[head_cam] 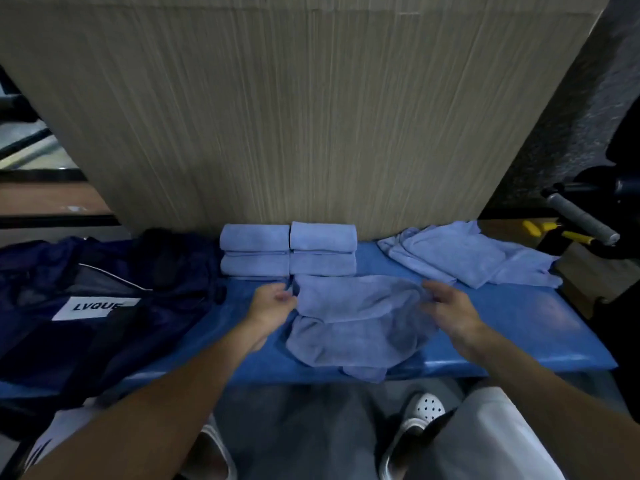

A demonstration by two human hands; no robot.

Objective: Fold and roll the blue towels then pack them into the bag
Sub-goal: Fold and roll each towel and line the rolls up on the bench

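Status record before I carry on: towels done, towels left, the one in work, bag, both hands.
rolled towels: four, two-by-two block at back
loose towels: crumpled pile, back right
towel in work: rumpled, centre, front edge overhanging table
bag: dark mesh, lying left, contents unseen
left hand: at that towel's left edge, hold unclear
right hand: at its right edge, hold unclear

Dim light, soft blur, wide-angle bending at edges
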